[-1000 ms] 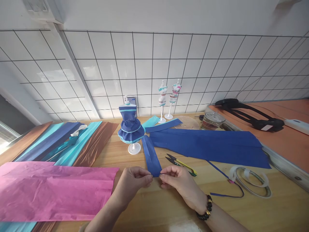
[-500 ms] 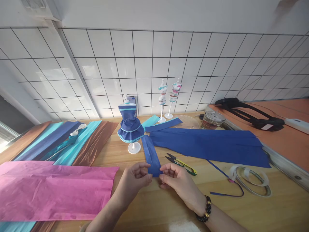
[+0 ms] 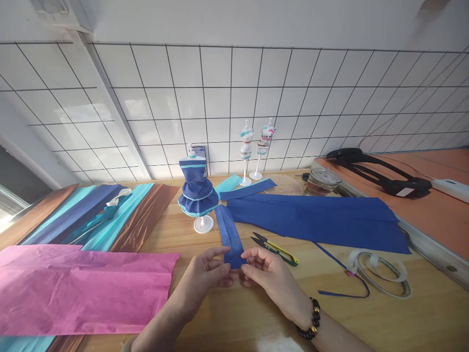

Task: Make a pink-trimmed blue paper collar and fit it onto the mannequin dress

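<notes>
1. Two hands, left hand [image 3: 201, 278] and right hand [image 3: 269, 274], both pinch the near end of one blue paper strip [image 3: 229, 234] lying on the counter [image 3: 366, 318].
2. Strip looks light, soft, tearable; best held by the end corners.
3. Just right of the hands: one pair of snips [image 3: 274, 248]. Beyond them: three mini mannequins, one dressed [image 3: 198, 195].

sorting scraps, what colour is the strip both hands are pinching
Dark blue strip, pinched by the left hand and right hand; head view.
</notes>
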`<state>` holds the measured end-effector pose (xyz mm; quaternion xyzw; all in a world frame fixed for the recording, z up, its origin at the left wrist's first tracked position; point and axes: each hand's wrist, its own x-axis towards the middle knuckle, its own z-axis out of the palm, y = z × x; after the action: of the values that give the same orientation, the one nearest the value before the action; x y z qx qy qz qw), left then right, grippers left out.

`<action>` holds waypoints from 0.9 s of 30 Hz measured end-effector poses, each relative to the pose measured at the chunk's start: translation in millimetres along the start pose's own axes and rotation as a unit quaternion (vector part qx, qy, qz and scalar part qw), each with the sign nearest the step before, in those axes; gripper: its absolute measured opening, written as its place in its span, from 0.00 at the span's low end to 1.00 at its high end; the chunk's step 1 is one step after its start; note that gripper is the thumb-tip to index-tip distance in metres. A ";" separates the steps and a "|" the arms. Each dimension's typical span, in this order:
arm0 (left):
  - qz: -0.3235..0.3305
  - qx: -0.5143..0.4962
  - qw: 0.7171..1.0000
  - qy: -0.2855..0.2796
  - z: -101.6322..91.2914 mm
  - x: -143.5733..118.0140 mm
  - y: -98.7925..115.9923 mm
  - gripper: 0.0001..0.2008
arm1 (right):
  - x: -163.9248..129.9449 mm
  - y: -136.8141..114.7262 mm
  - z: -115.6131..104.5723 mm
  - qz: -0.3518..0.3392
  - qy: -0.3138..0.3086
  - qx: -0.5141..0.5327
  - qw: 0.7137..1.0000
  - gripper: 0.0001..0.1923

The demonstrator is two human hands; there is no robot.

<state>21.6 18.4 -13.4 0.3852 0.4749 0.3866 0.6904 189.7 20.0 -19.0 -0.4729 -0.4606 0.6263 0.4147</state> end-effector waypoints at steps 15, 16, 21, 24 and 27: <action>0.027 0.004 0.999 -0.031 -1.9 -1.6 0.3 0.24 | -2.9 -5.9 -0.7 -0.024 -0.045 -0.078 0.996 0.08; 0.026 0.003 0.999 -0.028 -1.9 -1.7 0.8 0.24 | -2.9 -6.2 -0.4 -0.031 -0.045 -0.088 0.995 0.08; 0.026 -0.001 0.999 -0.024 0.0 -0.7 3.0 0.24 | -5.4 -8.0 0.7 -0.077 -0.033 -0.156 0.984 0.10; 0.037 0.022 0.999 -0.007 2.3 0.5 1.9 0.25 | -6.9 -8.0 1.2 -0.109 -0.035 -0.206 0.972 0.11; 0.037 0.033 0.999 0.016 3.7 1.4 -0.6 0.26 | -6.1 -5.6 1.4 -0.110 -0.036 -0.216 0.970 0.11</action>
<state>25.6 18.9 -13.6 0.4193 0.4836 0.4018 0.6549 190.1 15.2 -12.2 -0.4753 -0.6484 0.4792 0.3522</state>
